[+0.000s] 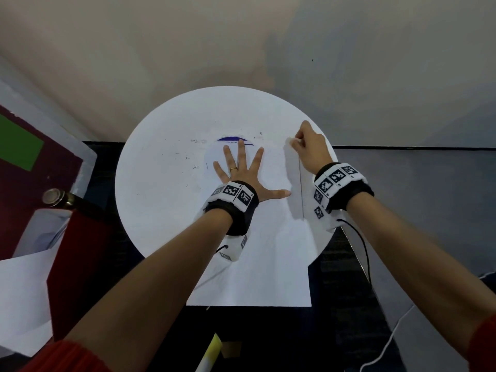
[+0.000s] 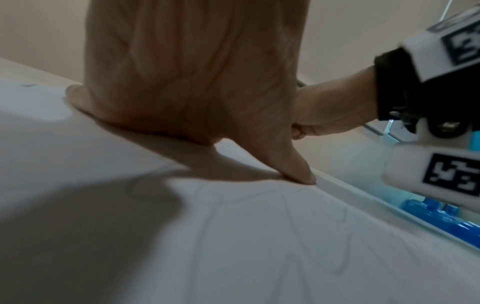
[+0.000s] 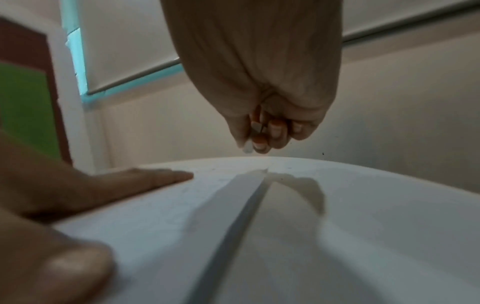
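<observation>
A white sheet of paper (image 1: 263,264) lies on a round white table (image 1: 161,183), its near edge hanging over the table's front. My left hand (image 1: 241,170) lies flat on the sheet with fingers spread, the thumb (image 2: 293,162) pointing right and pressing the paper (image 2: 259,236). My right hand (image 1: 306,149) pinches the sheet's far right corner between thumb and curled fingertips (image 3: 259,142). The sheet's right edge stands up as a narrow flap (image 3: 244,197) beside the left thumb. Both wrists wear black bands with coded markers.
A maroon door with a green panel (image 1: 26,146) and a metal handle (image 1: 56,197) stands at the left. More white paper (image 1: 24,291) lies at lower left. A yellow-white object (image 1: 212,350) sits below the table, and cables (image 1: 365,251) hang at the right.
</observation>
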